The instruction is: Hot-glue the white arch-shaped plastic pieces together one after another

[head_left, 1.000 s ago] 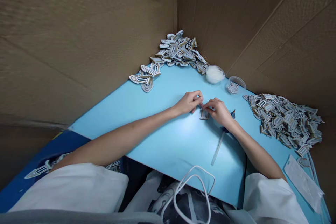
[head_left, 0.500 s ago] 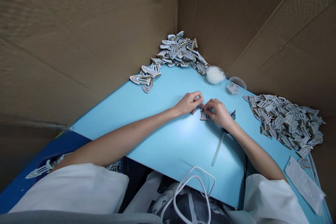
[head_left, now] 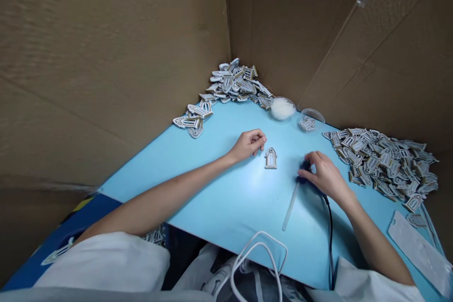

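On the light blue table lies a small white and gold arched window piece (head_left: pixel 271 158), flat, with neither hand on it. My left hand (head_left: pixel 248 144) is just left of the piece, its fingers curled together; whatever they pinch, if anything, is too small to make out. Further right, my right hand (head_left: pixel 323 174) has its fingers around a dark blue glue gun (head_left: pixel 305 169). A translucent glue stick (head_left: pixel 290 207) extends from the gun toward the near edge, and a black cord runs down from it.
Arched pieces are heaped at the back corner (head_left: pixel 237 80) and on the right (head_left: pixel 389 160). Two round clear tubs (head_left: pixel 282 109) (head_left: pixel 311 120) stand between the heaps. Cardboard walls (head_left: pixel 141 47) rise behind. A white cable (head_left: pixel 262 240) loops at the near edge, and a plastic bag (head_left: pixel 419 250) lies right.
My right hand has left the piece, moved right and taken hold of the glue gun. My left hand has drawn slightly away, leaving the piece uncovered. The view has shifted a little.
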Action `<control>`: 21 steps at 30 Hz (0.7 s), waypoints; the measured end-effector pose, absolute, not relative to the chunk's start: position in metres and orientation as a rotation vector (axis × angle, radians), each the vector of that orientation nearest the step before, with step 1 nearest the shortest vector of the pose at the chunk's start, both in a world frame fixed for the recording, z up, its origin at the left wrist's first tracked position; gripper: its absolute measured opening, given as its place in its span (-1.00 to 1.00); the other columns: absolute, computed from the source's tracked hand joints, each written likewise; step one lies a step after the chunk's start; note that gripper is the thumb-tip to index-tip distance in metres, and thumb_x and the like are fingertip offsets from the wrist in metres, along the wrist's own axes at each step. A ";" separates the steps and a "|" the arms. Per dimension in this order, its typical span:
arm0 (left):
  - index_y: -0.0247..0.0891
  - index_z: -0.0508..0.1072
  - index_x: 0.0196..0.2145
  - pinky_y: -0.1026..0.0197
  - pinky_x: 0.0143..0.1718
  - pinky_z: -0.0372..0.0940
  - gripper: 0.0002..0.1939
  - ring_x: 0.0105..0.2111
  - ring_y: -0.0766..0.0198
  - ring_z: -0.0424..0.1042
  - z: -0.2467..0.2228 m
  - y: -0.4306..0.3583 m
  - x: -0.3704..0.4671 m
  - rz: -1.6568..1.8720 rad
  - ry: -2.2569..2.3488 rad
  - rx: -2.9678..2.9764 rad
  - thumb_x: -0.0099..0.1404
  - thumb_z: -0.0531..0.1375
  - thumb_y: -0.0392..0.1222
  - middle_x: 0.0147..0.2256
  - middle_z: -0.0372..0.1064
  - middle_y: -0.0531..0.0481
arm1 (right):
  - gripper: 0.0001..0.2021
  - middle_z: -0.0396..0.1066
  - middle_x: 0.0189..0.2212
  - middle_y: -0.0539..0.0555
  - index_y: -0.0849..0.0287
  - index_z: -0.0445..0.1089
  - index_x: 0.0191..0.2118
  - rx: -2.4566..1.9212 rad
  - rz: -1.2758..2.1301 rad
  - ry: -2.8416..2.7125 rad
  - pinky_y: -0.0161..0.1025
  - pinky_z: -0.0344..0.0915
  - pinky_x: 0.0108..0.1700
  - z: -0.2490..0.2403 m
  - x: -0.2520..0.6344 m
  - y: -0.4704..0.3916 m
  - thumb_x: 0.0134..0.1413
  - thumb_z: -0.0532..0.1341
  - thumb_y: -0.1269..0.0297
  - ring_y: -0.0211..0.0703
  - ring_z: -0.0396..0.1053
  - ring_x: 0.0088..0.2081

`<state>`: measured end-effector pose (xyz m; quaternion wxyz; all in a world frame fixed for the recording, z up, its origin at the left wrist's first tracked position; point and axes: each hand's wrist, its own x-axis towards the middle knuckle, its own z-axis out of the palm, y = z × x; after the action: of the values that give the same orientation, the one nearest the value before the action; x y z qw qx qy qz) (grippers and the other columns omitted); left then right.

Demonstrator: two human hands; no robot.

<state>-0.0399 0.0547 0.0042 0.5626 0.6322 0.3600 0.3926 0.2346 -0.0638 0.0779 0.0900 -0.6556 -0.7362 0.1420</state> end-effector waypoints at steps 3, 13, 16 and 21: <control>-0.25 0.41 -0.36 0.36 -0.65 0.15 -0.62 -0.71 0.43 0.26 0.005 0.070 -0.031 0.913 0.931 1.489 0.34 0.31 0.13 -0.56 0.42 0.08 | -0.48 0.50 -0.16 0.16 0.14 0.26 0.13 -2.192 0.546 -2.096 -0.07 0.35 -0.14 0.068 0.257 -0.092 0.19 0.39 0.03 0.18 0.51 -0.14; -0.33 0.49 0.15 -0.01 0.02 0.50 -0.65 -0.05 0.09 0.53 0.065 0.165 0.013 0.936 1.178 1.785 0.51 0.25 -0.12 0.05 0.50 -0.17 | -0.86 0.52 -0.18 0.24 0.11 0.32 -0.23 -2.199 0.332 -2.066 -0.12 0.30 -0.19 0.040 0.270 -0.112 0.30 0.26 0.19 0.13 0.50 -0.18; -0.37 0.54 0.11 0.12 -0.08 0.46 -0.63 -0.22 0.19 0.51 0.052 0.132 -0.001 0.872 1.115 1.921 0.37 0.21 -0.30 -0.07 0.54 -0.15 | -0.78 0.50 -0.36 0.14 0.10 0.32 -0.31 -2.063 0.423 -1.954 -0.14 0.26 -0.29 0.042 0.277 -0.110 0.34 0.16 0.10 0.03 0.45 -0.34; -0.22 0.56 0.16 0.10 0.08 0.42 -0.34 0.02 0.12 0.51 0.024 0.070 -0.041 0.568 0.750 2.189 0.06 0.26 -0.40 0.14 0.46 -0.14 | -0.66 0.49 -0.48 0.06 0.10 0.42 -0.32 -1.536 0.953 -1.551 -0.15 0.35 -0.36 0.035 0.279 -0.105 0.33 0.11 -0.02 -0.06 0.42 -0.46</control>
<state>-0.0406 0.0700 0.0244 0.3702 0.8534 0.2925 0.2215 0.2790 -0.1048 0.0354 0.3708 -0.5990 -0.6046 0.3716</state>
